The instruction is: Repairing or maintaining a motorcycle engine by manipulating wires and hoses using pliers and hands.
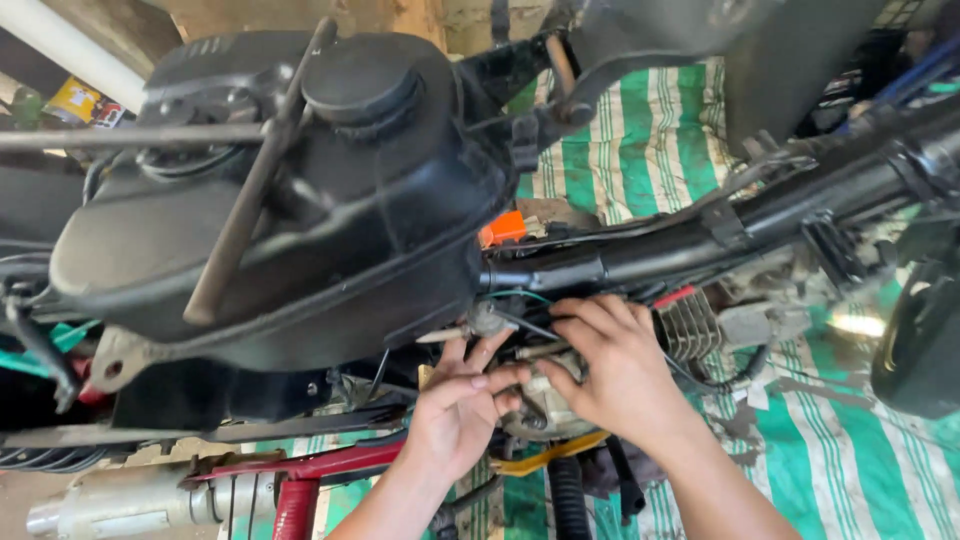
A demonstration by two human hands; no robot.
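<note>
I look down on a stripped motorcycle. Both hands work under the black frame tube, on a small grey metal engine part with hoses and wires. My left hand reaches up from below, with fingertips pressed on the part's left side near a grey fitting. My right hand lies over the part's top, fingers curled around it and touching the left hand's fingers. What the fingers pinch is hidden.
A large black fuel tank with a round cap fills the left. A finned metal block sits right of my hands, an orange connector above them. Green-and-white striped sheeting covers the ground. A red tube and a chrome cylinder lie lower left.
</note>
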